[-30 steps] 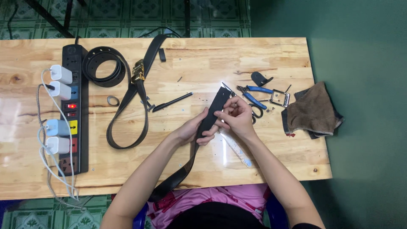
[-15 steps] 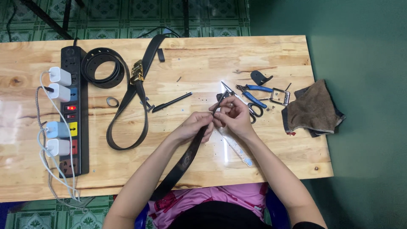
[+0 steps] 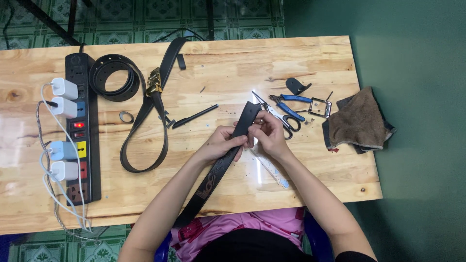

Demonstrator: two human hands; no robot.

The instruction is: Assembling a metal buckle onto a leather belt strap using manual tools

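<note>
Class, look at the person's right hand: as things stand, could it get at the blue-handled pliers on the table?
Probably yes. The right hand lies close to the blue-handled pliers, with only scissors beside the path, but its grip is on the black belt, so it must let go first.

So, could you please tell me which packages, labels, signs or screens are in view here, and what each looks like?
No packages, signs or screens.
Coloured label patches: on the black power strip at the table's left end; small blue, yellow and red rectangles beside the sockets.
Embossed marking: on the black belt that both hands hold; reddish-brown.
</note>
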